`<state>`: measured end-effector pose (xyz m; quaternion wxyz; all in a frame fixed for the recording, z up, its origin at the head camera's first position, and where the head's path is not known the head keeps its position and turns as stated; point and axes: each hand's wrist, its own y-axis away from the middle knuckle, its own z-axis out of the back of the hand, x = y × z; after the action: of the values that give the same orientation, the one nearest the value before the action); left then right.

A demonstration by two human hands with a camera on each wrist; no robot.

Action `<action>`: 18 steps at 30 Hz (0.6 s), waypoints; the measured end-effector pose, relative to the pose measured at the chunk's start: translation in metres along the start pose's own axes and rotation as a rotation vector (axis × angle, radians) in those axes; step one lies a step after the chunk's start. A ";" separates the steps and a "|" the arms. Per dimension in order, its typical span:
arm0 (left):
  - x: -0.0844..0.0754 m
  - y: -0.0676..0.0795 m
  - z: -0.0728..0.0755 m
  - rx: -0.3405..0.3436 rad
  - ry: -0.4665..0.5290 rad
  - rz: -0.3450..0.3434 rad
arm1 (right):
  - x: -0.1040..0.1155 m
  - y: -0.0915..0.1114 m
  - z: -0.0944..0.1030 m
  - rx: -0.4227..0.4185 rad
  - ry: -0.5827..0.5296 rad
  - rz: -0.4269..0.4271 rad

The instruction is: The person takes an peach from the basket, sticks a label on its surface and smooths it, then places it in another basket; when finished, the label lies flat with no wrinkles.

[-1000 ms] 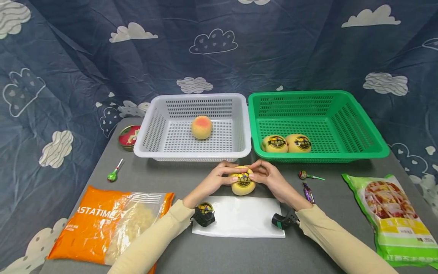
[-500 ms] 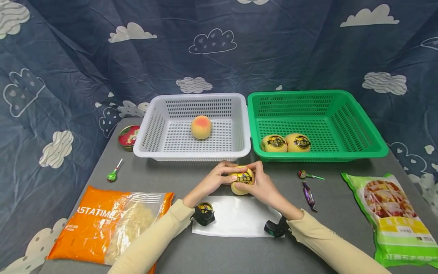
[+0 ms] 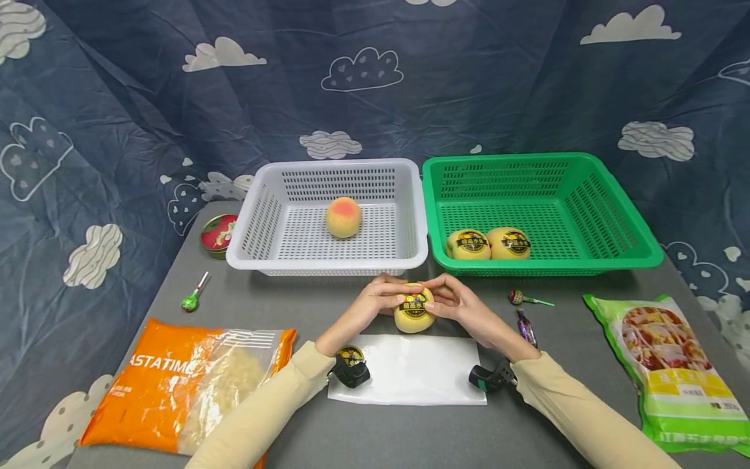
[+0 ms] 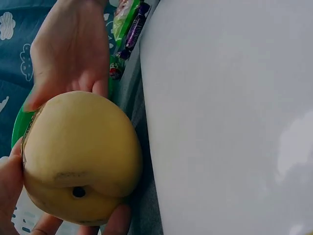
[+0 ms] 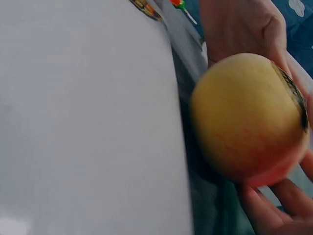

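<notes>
A peach [image 3: 414, 323] with a black-and-gold sticker [image 3: 413, 305] on its front is between both hands, just beyond a white sheet [image 3: 424, 371]. My left hand [image 3: 370, 305] grips it from the left, thumb at the sticker's left end. From the right, my right hand [image 3: 469, 311] holds it, thumb at the sticker's right end. The left wrist view shows the peach's [image 4: 83, 147] yellow underside with a dark hole. In the right wrist view, its side [image 5: 244, 112] blushes red. Another round sticker [image 3: 351, 355] lies at the sheet's left end, partly hidden by the wrist camera.
A white basket [image 3: 328, 265] with one plain peach [image 3: 343, 217] stands behind the hands. Beside it, a green basket [image 3: 551, 263] contains two stickered peaches [image 3: 508, 243]. Around them lie an orange pasta bag [image 3: 158, 384], a green-edged food bag [image 3: 674, 371], a tin [image 3: 218, 234], lollipops [image 3: 190, 302] and a purple-wrapped candy [image 3: 526, 327].
My right hand went left, its thumb across the sticker's lower right, then drew back right to the sticker's end. The left hand keeps its grip; the peach has barely moved.
</notes>
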<state>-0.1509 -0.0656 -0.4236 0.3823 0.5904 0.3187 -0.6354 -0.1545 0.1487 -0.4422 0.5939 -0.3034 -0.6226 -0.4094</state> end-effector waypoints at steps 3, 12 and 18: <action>-0.002 0.001 -0.001 0.000 -0.015 -0.005 | 0.000 -0.002 0.002 -0.019 -0.010 -0.020; 0.017 -0.002 0.002 -0.009 -0.279 -0.114 | 0.006 -0.004 0.000 -0.069 -0.016 -0.046; 0.017 0.000 0.001 -0.004 -0.469 -0.187 | 0.007 0.001 0.002 -0.031 -0.055 -0.030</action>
<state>-0.1517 -0.0687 -0.4407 0.3864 0.3943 0.2756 -0.7869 -0.1552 0.1506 -0.4349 0.5656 -0.3142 -0.6367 -0.4194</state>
